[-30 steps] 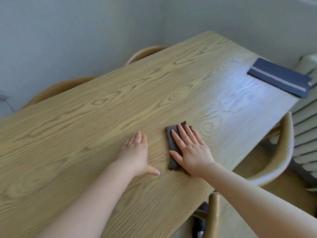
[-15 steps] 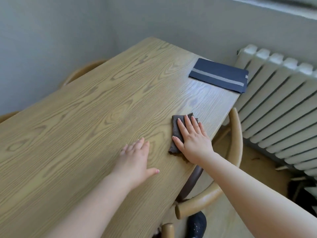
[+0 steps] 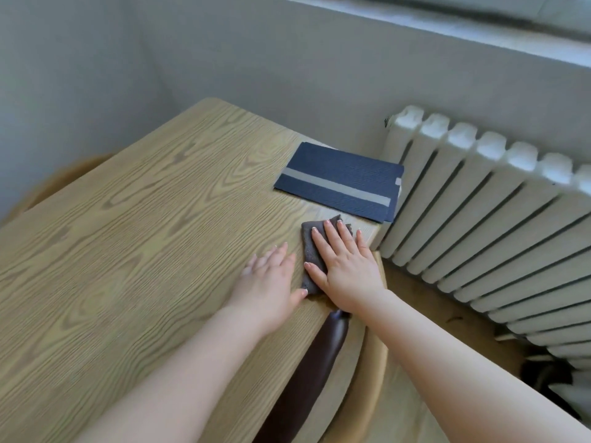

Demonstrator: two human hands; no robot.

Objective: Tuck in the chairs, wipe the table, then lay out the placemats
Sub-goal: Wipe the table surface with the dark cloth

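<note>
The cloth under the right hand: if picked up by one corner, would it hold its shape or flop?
The cloth would probably flop: it lies folded and flattened under the right hand, with a soft, ragged far edge. It looks thin, so likely light. Pushed flat across the table, it should slide rather than roll, though it may bunch.

walls: plain grey wall at the far side
heating: white ribbed radiator on the right
sill: window ledge above it
floor: tan floor near the radiator
</note>
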